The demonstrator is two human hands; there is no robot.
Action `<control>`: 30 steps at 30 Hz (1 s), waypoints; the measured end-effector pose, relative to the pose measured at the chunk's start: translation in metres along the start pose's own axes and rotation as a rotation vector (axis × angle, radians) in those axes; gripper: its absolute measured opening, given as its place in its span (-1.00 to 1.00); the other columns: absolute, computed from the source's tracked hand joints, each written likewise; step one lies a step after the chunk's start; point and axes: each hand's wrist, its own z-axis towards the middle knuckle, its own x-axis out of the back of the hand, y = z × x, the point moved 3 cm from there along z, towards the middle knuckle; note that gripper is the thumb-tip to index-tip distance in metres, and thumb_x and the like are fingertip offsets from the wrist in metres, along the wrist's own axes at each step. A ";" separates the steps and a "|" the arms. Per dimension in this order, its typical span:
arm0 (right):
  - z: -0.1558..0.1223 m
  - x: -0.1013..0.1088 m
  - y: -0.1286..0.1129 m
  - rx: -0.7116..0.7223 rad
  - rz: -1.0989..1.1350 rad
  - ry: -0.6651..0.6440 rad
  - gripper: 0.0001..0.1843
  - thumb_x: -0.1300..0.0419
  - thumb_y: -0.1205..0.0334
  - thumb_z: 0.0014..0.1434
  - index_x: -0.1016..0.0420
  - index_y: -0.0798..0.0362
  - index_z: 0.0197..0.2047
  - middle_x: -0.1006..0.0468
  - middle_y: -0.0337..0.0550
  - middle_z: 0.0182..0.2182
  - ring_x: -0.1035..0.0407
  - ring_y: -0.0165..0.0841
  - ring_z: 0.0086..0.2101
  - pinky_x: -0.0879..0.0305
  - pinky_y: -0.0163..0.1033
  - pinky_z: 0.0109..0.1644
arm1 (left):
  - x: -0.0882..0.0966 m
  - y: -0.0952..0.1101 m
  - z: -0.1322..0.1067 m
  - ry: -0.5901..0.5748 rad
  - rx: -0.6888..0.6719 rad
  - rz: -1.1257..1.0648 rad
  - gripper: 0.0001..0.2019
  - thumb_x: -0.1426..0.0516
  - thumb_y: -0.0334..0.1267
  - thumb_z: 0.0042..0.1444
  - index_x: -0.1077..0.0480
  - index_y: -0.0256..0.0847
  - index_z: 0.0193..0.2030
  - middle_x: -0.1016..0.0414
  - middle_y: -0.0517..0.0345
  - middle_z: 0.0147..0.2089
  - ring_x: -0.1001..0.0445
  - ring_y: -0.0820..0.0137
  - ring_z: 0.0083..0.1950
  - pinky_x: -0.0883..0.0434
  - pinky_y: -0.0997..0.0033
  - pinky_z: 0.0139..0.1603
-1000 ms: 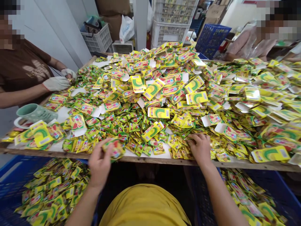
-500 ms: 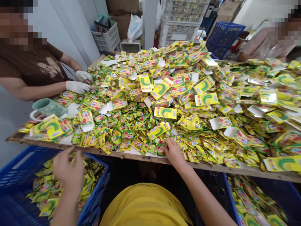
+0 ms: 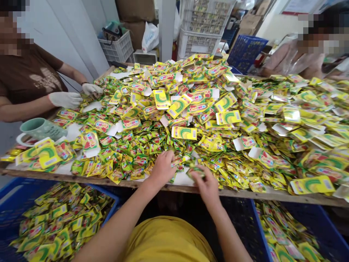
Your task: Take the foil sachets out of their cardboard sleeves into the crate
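My left hand (image 3: 161, 168) is over the table's front edge, its fingers closed on one end of a small yellow carton (image 3: 181, 160), seen nearly edge-on. Just to the right, my right hand (image 3: 207, 182) pinches a green candy sachet (image 3: 195, 171); whether there is more than one is blurred. A bare white patch of tabletop (image 3: 182, 179) shows between the hands. Loose green sachets (image 3: 131, 140) are spread to the left, and yellow sachets (image 3: 240, 169) to the right. Behind my hands, a yellow carton with a green curve (image 3: 184, 133) lies on the heap.
A green mug (image 3: 40, 129) stands at the table's left. Blue crates hold filled cartons below: a left crate (image 3: 8, 193) and a right crate (image 3: 260, 229). A co-worker's gloved hands (image 3: 65, 100) are at the left edge; another person (image 3: 291, 58) sits far right. White crates (image 3: 200, 43) are stacked behind.
My left hand has come from above the left blue crate to the table and taken hold of the carton. My right hand has lifted slightly with a green sachet. The view has shifted a little.
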 end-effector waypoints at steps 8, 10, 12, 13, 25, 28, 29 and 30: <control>0.041 0.007 -0.018 0.035 -0.090 0.065 -0.69 -0.26 0.02 0.01 -0.56 0.09 -0.28 -0.58 -0.07 -0.34 -0.42 -0.27 -0.39 -0.35 -0.25 -0.41 | -0.014 0.021 -0.034 -0.077 -0.172 0.230 -0.78 -0.02 -0.52 0.02 -0.25 -0.20 -0.20 -0.42 -0.05 -0.12 -0.33 0.15 -0.09 -0.26 0.17 -0.14; 0.041 0.004 -0.015 0.042 -0.202 0.013 -0.74 -0.25 0.06 0.00 -0.58 0.09 -0.39 -0.57 -0.13 -0.46 -0.40 -0.28 -0.42 -0.31 -0.26 -0.38 | -0.016 0.020 -0.035 -0.016 -0.167 0.259 -0.76 -0.02 -0.51 0.05 -0.27 -0.21 -0.13 -0.41 -0.09 -0.02 -0.31 0.13 -0.03 -0.24 0.13 -0.09; 0.041 0.004 -0.010 -0.046 -0.203 -0.083 -0.73 -0.22 0.06 0.02 -0.58 0.10 -0.45 -0.53 -0.20 -0.59 -0.34 -0.34 -0.53 -0.25 -0.29 -0.45 | -0.018 0.017 -0.035 0.034 -0.163 0.271 -0.63 -0.01 -0.53 0.06 -0.25 -0.22 0.02 -0.38 -0.11 0.06 -0.30 0.11 0.02 -0.21 0.09 -0.03; 0.041 0.005 -0.008 -0.091 -0.174 -0.139 -0.73 -0.22 0.06 0.02 -0.58 0.11 -0.46 -0.52 -0.22 -0.62 -0.32 -0.36 -0.57 -0.22 -0.30 -0.48 | -0.019 0.016 -0.036 0.050 -0.156 0.275 -0.57 0.00 -0.54 0.07 -0.21 -0.23 0.10 -0.38 -0.12 0.08 -0.29 0.11 0.04 -0.19 0.08 -0.01; 0.046 0.008 -0.025 0.279 -0.363 -0.107 -0.82 -0.20 0.16 0.12 -0.56 0.05 -0.27 -0.54 -0.10 -0.33 -0.43 -0.25 -0.28 -0.30 -0.21 -0.18 | -0.034 0.024 -0.028 -0.033 0.109 0.221 -0.71 -0.20 -0.22 -0.06 -0.30 -0.22 -0.18 -0.37 0.01 -0.21 -0.35 0.14 -0.13 -0.24 0.16 -0.13; 0.041 0.001 -0.026 0.276 -0.482 -0.243 -0.87 -0.18 0.22 0.14 -0.55 0.02 -0.28 -0.49 -0.14 -0.38 -0.41 -0.27 -0.33 -0.28 -0.25 -0.24 | -0.036 0.024 -0.027 0.002 0.157 0.276 -0.80 -0.18 -0.22 0.00 -0.28 -0.21 -0.27 -0.37 0.02 -0.28 -0.37 0.16 -0.21 -0.25 0.18 -0.19; 0.041 0.001 -0.026 0.261 -0.524 -0.278 -0.88 -0.18 0.23 0.14 -0.55 0.01 -0.29 -0.48 -0.15 -0.38 -0.41 -0.28 -0.34 -0.27 -0.26 -0.25 | -0.037 0.024 -0.027 0.017 0.152 0.281 -0.81 -0.18 -0.22 0.02 -0.27 -0.20 -0.28 -0.37 0.02 -0.28 -0.38 0.16 -0.21 -0.25 0.18 -0.19; 0.041 0.001 -0.027 0.251 -0.570 -0.312 -0.88 -0.17 0.26 0.14 -0.55 0.01 -0.31 -0.47 -0.15 -0.38 -0.40 -0.29 -0.35 -0.26 -0.27 -0.26 | -0.038 0.026 -0.027 0.032 0.140 0.276 -0.82 -0.17 -0.21 0.04 -0.26 -0.20 -0.28 -0.37 0.02 -0.28 -0.38 0.16 -0.20 -0.25 0.18 -0.18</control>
